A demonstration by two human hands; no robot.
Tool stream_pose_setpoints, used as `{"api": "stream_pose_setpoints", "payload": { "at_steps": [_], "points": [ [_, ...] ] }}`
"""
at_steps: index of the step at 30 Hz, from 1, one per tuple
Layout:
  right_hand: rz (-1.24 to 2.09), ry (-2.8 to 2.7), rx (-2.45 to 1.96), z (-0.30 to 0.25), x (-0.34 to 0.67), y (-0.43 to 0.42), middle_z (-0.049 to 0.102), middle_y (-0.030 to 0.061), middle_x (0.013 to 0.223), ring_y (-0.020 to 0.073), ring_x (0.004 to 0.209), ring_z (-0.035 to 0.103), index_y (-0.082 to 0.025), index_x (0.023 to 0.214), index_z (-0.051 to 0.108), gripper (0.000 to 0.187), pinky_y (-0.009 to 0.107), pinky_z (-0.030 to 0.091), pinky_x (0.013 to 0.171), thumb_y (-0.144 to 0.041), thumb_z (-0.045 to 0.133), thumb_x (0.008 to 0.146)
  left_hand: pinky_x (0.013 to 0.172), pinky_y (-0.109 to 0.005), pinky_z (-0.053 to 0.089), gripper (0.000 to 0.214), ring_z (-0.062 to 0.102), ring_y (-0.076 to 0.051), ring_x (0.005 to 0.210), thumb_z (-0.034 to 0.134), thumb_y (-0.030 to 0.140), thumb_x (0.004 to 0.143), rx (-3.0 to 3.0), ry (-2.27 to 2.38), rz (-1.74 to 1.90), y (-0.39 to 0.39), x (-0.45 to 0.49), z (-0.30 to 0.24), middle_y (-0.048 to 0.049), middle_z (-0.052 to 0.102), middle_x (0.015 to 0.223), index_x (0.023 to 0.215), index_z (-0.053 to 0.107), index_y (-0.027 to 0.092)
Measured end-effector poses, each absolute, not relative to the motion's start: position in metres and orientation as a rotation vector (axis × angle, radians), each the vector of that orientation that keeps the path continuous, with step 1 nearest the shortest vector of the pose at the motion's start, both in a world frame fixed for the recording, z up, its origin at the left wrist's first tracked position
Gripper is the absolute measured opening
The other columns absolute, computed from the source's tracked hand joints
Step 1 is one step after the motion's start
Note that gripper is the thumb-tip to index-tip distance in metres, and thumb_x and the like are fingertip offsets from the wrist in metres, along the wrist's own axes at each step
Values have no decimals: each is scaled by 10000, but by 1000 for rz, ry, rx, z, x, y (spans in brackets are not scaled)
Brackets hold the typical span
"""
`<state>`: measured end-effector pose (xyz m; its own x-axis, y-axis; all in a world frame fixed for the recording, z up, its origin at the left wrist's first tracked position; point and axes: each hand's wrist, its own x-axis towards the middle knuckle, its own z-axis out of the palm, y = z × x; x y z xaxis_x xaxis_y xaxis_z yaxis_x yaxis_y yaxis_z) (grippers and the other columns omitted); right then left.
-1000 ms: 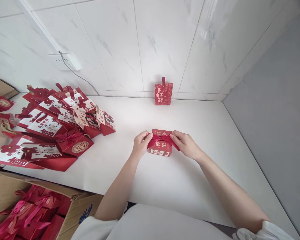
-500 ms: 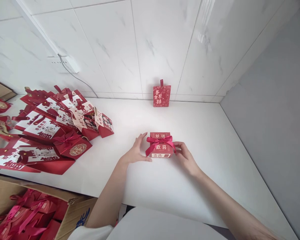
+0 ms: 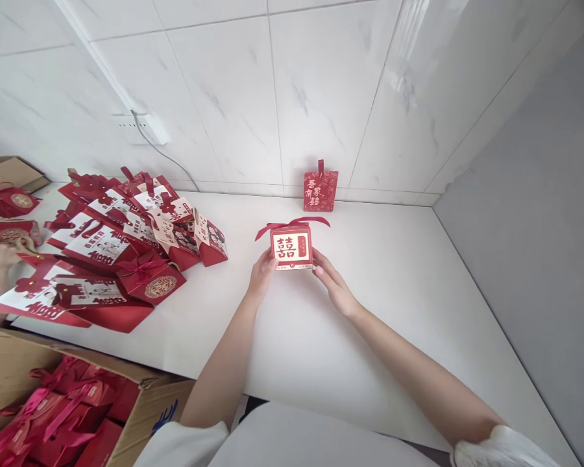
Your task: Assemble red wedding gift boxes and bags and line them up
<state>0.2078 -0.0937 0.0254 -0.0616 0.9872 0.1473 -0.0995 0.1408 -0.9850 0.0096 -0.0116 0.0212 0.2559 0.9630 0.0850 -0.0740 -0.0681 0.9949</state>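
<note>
A small red gift box (image 3: 292,246) with a red ribbon bow on top is held just above the white table (image 3: 394,272), its front face with a white panel and red characters turned toward me. My left hand (image 3: 261,272) grips its left side and my right hand (image 3: 331,280) grips its right side, fingers closed against the box. A second small red gift box (image 3: 320,189) with a loop handle stands against the back wall, a short way beyond the held one.
A heap of red and white gift bags and boxes (image 3: 111,246) covers the table's left part. An open cardboard carton (image 3: 68,402) with red ribboned boxes sits at the lower left. Another cardboard box (image 3: 10,172) is far left. A grey wall (image 3: 530,227) bounds the right side.
Both hands let go of the ribbon ends, took the box by its sides, then lifted it, moved it farther from me and turned its front face toward me.
</note>
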Motion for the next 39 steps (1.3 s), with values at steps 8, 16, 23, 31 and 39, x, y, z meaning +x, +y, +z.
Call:
{"api": "stream_pose_setpoints", "payload": {
  "at_steps": [8, 16, 23, 31, 39],
  "points": [
    [1103, -1258, -1090, -2, 186, -78, 425, -12, 1506, 235, 1397, 373, -329, 1466, 387, 552, 416, 279, 1171, -509, 478, 952, 1070, -450, 413, 623, 565, -307, 1228, 634, 527, 803, 1334, 1045, 1115, -4, -3, 5, -102, 635, 1287, 1322, 581, 186],
    [1115, -1261, -1119, -12, 196, -74, 498, -4, 1445, 243, 1313, 477, -333, 1449, 410, 537, 434, 379, 1107, -507, 485, 947, 1069, -429, 411, 633, 580, -295, 1208, 682, 463, 787, 1334, 1082, 1066, -5, -2, 10, -77, 624, 1305, 1359, 550, 229],
    [1129, -1208, -1091, -15, 193, -73, 489, -4, 1450, 244, 1286, 494, -338, 1435, 429, 543, 416, 408, 1075, -507, 518, 927, 1042, -445, 433, 701, 564, -302, 1212, 669, 513, 783, 1380, 1055, 1035, -3, -4, 6, -106, 597, 1321, 1394, 498, 215],
    [1365, -813, -883, -14, 204, -62, 677, 35, 975, 201, 829, 630, -247, 1050, 634, 363, 355, 530, 732, -549, 486, 913, 999, -445, 451, 638, 513, -292, 1252, 637, 456, 828, 1755, 810, 1145, -29, 6, 14, -120, 511, 1398, 1402, 434, 264],
    [1366, -756, -958, -8, 207, -64, 599, -12, 742, 152, 557, 496, -255, 1010, 576, 366, 298, 406, 514, -592, 496, 892, 941, -489, 499, 762, 581, -301, 1151, 419, 750, 810, 1275, 731, 908, -38, 19, 10, -134, 493, 1396, 1398, 401, 266]
  ]
}}
